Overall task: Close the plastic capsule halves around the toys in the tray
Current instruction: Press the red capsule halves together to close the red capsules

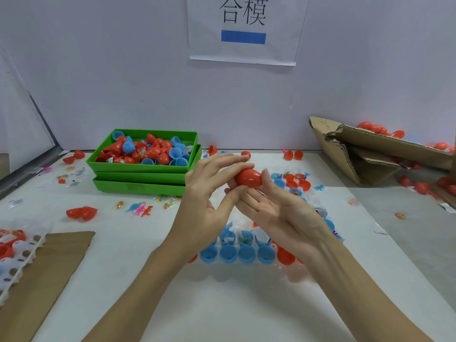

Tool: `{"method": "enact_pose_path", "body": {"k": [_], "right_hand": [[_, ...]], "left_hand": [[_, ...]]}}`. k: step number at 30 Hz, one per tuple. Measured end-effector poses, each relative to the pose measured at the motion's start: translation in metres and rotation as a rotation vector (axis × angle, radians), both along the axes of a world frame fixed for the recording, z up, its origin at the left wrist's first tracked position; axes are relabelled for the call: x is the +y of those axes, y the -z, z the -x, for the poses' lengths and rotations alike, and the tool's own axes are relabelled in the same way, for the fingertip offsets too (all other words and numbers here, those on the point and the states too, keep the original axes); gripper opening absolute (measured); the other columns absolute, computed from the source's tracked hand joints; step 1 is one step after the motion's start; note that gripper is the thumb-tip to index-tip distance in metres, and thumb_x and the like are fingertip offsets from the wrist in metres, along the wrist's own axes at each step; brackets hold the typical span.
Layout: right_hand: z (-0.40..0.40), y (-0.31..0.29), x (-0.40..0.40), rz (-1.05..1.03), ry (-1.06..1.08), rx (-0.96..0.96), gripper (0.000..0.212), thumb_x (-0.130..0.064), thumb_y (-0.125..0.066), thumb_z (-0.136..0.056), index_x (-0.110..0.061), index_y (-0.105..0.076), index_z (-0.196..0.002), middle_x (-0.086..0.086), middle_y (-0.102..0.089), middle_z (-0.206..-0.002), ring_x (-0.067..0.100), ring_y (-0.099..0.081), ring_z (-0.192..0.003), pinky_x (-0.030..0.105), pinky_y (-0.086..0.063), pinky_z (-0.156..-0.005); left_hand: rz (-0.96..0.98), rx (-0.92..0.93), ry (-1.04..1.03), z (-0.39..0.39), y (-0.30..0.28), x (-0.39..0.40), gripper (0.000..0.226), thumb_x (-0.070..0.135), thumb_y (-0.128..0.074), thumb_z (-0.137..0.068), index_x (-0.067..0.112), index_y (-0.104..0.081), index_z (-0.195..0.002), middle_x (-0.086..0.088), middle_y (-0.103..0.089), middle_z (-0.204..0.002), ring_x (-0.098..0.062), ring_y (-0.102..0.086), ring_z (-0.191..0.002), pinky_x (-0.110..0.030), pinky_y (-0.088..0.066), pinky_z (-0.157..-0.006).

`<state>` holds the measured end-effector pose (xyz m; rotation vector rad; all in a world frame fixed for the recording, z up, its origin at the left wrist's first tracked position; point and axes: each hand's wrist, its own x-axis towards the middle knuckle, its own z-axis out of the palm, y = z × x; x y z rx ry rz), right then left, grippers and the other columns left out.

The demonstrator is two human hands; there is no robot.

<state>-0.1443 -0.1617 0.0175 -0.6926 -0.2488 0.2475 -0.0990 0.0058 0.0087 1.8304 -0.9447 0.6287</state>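
Both hands, left hand (209, 191) and right hand (276, 206), pinch a red capsule (248, 178) between near-straight fingers. Uneven pressure could leave the halves misaligned, or it may slip into the tray (293, 275) below.

Red capsule (248, 178) between left hand (209, 191) and right hand (278, 208) above tray (283, 267)

A white paper sheet (243, 30) stuck on the wall bears two large black characters, 合模, cut off at the top edge of the view, with a solid blue bar just under them. Small labels (75, 183) lying on the worktop show barcodes, too small to read.
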Motion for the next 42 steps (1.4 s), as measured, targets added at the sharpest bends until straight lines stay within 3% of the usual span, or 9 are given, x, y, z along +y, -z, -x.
{"method": "enact_pose_path", "body": {"k": [8,18,23,27,29,31,35,39,42], "right_hand": [[0.002,0.0,0.009,-0.102,-0.019,0.036,0.037,-0.016,-0.063,-0.097,0.013,-0.066,-0.12,0.026,-0.064,-0.126,0.032,-0.066,-0.118,0.046,-0.052,-0.104],[0.004,-0.003,0.009,-0.108,-0.017,0.038,0.042,-0.014,-0.062,-0.098,0.015,-0.06,-0.128,0.025,-0.061,-0.119,0.03,-0.066,-0.107,0.048,-0.05,-0.106],[0.002,-0.002,0.005,-0.094,-0.043,-0.005,0.04,-0.014,-0.067,-0.096,0.012,-0.061,-0.126,0.023,-0.063,-0.117,0.03,-0.065,-0.11,0.052,-0.032,-0.12],[0.002,0.0,0.003,0.018,0.039,-0.051,0.039,-0.018,-0.068,-0.094,0.007,-0.067,-0.124,0.023,-0.066,-0.124,0.032,-0.065,-0.122,0.042,-0.047,-0.111],[0.002,0.0,0.005,0.179,0.2,-0.118,0.042,-0.016,-0.067,-0.094,0.002,-0.064,-0.132,0.021,-0.066,-0.131,0.032,-0.062,-0.127,0.038,-0.05,-0.107],[0.003,0.001,0.007,0.555,0.498,-0.253,0.039,-0.019,-0.072,-0.094,-0.011,-0.066,-0.131,0.008,-0.072,-0.125,0.023,-0.067,-0.121,0.034,-0.053,-0.105],[0.001,0.007,0.008,1.233,0.94,-0.634,0.044,-0.028,-0.083,-0.084,-0.015,-0.069,-0.123,-0.005,-0.072,-0.113,0.011,-0.069,-0.107,0.025,-0.054,-0.097],[-0.001,0.014,0.009,1.336,1.028,-0.815,0.047,-0.018,-0.087,-0.081,-0.01,-0.071,-0.125,0.001,-0.068,-0.116,0.007,-0.064,-0.105,0.02,-0.05,-0.093],[0.0,0.014,0.01,1.373,1.078,-0.824,0.056,-0.021,-0.085,-0.082,-0.009,-0.065,-0.133,0.003,-0.067,-0.117,0.009,-0.063,-0.104,0.02,-0.051,-0.094]], "left_hand": [[0.144,0.168,0.081,0.013,-0.005,-0.006,0.044,0.029,-0.073,-0.093,0.019,-0.065,-0.134,0.008,-0.069,-0.129,-0.011,-0.061,-0.127,-0.025,-0.049,-0.107],[0.097,0.111,0.098,0.012,-0.009,-0.005,0.034,0.026,-0.07,-0.095,0.004,-0.068,-0.122,-0.001,-0.067,-0.12,-0.019,-0.061,-0.121,-0.037,-0.054,-0.103],[0.117,0.133,0.126,0.012,-0.009,-0.005,0.035,0.024,-0.07,-0.095,0.004,-0.068,-0.123,-0.001,-0.067,-0.122,-0.02,-0.061,-0.123,-0.037,-0.053,-0.104],[0.121,0.253,0.234,0.004,-0.007,-0.001,0.034,0.015,-0.07,-0.098,0.009,-0.065,-0.131,-0.001,-0.066,-0.133,-0.023,-0.057,-0.133,-0.038,-0.05,-0.11],[0.119,0.355,0.303,0.0,-0.006,0.002,0.04,0.012,-0.062,-0.101,0.016,-0.06,-0.141,0.001,-0.061,-0.144,-0.022,-0.054,-0.138,-0.038,-0.046,-0.114],[0.176,0.518,0.355,-0.002,-0.005,0.002,0.042,0.012,-0.053,-0.104,0.025,-0.059,-0.144,0.004,-0.059,-0.148,-0.019,-0.054,-0.139,-0.04,-0.043,-0.116],[0.409,0.74,0.238,-0.004,-0.004,-0.001,0.028,0.03,-0.054,-0.105,0.015,-0.07,-0.123,-0.006,-0.074,-0.118,-0.023,-0.071,-0.113,-0.038,-0.057,-0.094],[0.374,0.915,0.329,-0.003,-0.002,-0.002,0.044,0.035,-0.077,-0.091,0.003,-0.065,-0.118,-0.018,-0.078,-0.103,-0.033,-0.076,-0.102,-0.042,-0.061,-0.094],[0.422,0.97,0.46,-0.002,-0.005,0.0,0.043,0.026,-0.07,-0.093,-0.005,-0.061,-0.121,-0.026,-0.076,-0.104,-0.037,-0.077,-0.096,-0.037,-0.062,-0.086]]}}
